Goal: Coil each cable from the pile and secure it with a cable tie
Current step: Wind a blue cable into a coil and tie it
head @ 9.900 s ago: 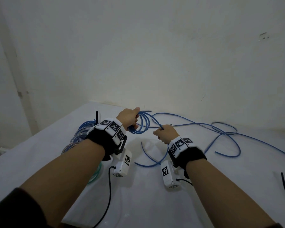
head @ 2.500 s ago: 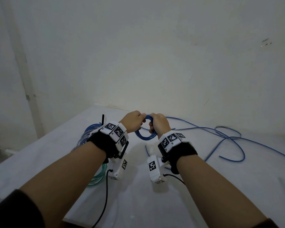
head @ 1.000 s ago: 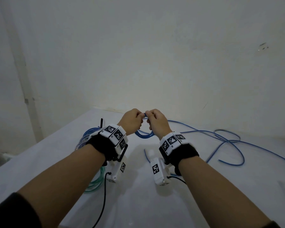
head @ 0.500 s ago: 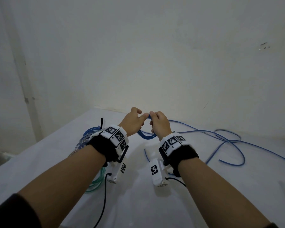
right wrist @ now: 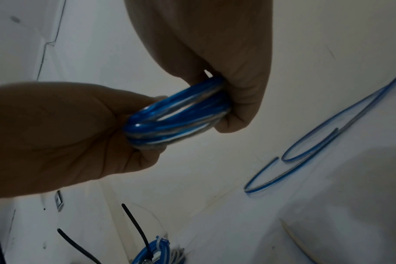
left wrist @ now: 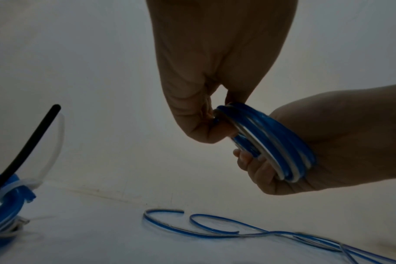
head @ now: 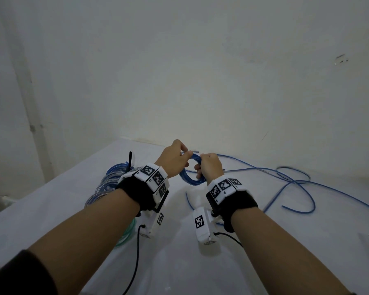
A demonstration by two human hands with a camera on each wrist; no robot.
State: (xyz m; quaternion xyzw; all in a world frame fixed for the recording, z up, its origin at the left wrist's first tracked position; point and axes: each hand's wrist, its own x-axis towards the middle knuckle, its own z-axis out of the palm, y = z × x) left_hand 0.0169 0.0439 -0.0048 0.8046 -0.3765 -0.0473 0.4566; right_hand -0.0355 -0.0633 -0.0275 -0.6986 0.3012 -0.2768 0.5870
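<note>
**Small blue coil held between both hands, not yet tied**

Here the blue coil (head: 191, 175) hangs in the air above the middle of the white counter (head: 179, 262), clear of the surface, likely so that its turns can be handled from both sides at once. The right hand (head: 210, 167) curls its fingers through the ring and grips the stacked turns on the right side; that grip seems meant to stop the springy loops from opening out. The left hand (head: 172, 160) pinches the coil's upper left edge between thumb and fingertips, near a short free end that pokes up toward the far wall. In the wrist views the turns lie side by side, blue with a pale stripe, and no tie is seen round them.

To the right, the loose blue cable (head: 290, 184) snakes across the counter, uncoiled; whether it joins the held coil I cannot tell. To the left lie the finished coils (head: 113, 179), stacked flat out of the way, at least one bound with a white cable tie (left wrist: 23, 185), with a black tie (head: 130, 159) standing up beside them. By my judgement the winding is about done and the tying comes next.
</note>
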